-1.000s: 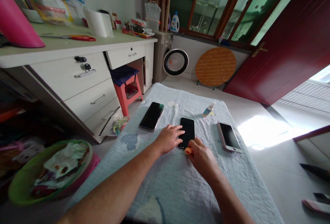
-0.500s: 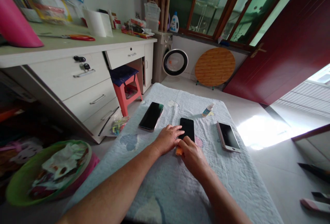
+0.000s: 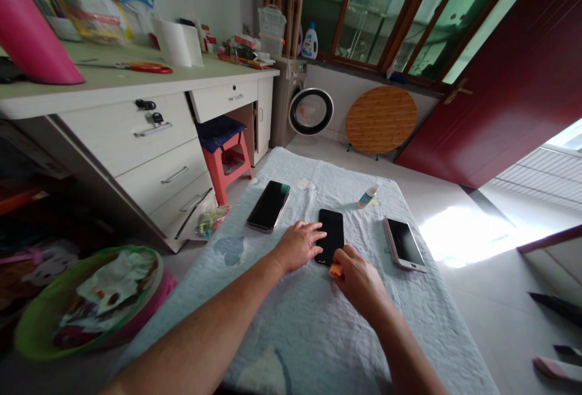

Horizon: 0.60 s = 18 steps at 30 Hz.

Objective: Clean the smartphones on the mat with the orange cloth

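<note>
A black phone (image 3: 331, 231) lies face up on the pale blue cloth (image 3: 273, 304). My left hand (image 3: 299, 246) rests at its left edge, fingers spread and fingertips on the screen. At the phone's lower right corner, my right hand (image 3: 357, 274) is closed on an orange cloth (image 3: 336, 271), partly hidden by the fingers. Another dark phone (image 3: 269, 206) lies to the left. On the right is a phone with a light frame (image 3: 404, 243). A small spray bottle (image 3: 368, 195) lies tilted beyond the middle phone.
A white desk (image 3: 136, 89) with drawers stands at the left, a red stool (image 3: 224, 159) under it. A green-rimmed basket (image 3: 36, 334) holds crumpled items at lower left. Farther back are a washing machine with its door open (image 3: 311, 111) and a round wooden board (image 3: 381, 119).
My right hand has moved right with the orange cloth, from the phone's lower left to its lower right corner, uncovering the phone's lower end. My left hand stays in place.
</note>
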Each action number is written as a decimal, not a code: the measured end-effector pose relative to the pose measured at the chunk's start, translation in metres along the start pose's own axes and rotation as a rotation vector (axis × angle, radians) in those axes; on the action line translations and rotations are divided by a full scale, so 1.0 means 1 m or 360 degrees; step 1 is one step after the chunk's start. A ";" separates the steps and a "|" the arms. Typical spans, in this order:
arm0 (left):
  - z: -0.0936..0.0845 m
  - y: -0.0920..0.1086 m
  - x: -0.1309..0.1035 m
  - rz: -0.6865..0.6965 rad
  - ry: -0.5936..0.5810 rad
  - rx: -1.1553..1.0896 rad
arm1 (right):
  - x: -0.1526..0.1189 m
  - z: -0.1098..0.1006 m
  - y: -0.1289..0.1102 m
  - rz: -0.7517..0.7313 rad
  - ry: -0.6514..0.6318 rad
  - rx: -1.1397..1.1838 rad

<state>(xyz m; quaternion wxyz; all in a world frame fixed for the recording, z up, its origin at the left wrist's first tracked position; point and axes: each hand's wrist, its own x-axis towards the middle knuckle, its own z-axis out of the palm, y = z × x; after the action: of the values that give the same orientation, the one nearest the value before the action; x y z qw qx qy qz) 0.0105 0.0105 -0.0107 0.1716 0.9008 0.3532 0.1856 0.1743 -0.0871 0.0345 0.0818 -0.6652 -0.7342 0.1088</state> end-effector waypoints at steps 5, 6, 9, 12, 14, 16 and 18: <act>-0.002 0.002 0.000 -0.0018 -0.0022 0.0007 | 0.004 0.006 -0.006 -0.0091 0.0078 0.0009; -0.003 0.003 0.000 -0.0022 -0.0028 0.0009 | 0.005 0.009 -0.007 -0.0116 0.0099 0.0013; -0.005 0.005 0.000 -0.0024 -0.0042 0.0015 | 0.008 0.018 -0.013 -0.0196 0.0157 0.0041; -0.007 0.006 0.000 -0.0028 -0.0059 0.0021 | 0.011 0.024 -0.020 -0.0327 0.0226 0.0137; -0.008 0.007 0.000 -0.0034 -0.0069 0.0018 | 0.012 0.025 -0.024 -0.0434 0.0248 0.0254; -0.007 0.006 -0.001 -0.0039 -0.0067 0.0005 | 0.011 0.021 -0.024 -0.0520 0.0271 0.0387; -0.005 0.006 -0.002 -0.0048 -0.0039 -0.0007 | 0.010 0.016 -0.019 -0.0552 0.0383 0.0506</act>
<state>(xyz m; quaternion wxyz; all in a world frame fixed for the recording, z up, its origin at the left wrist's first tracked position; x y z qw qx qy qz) 0.0108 0.0060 -0.0044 0.1806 0.8972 0.3641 0.1727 0.1504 -0.0793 0.0239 0.2893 -0.5163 -0.7960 0.1272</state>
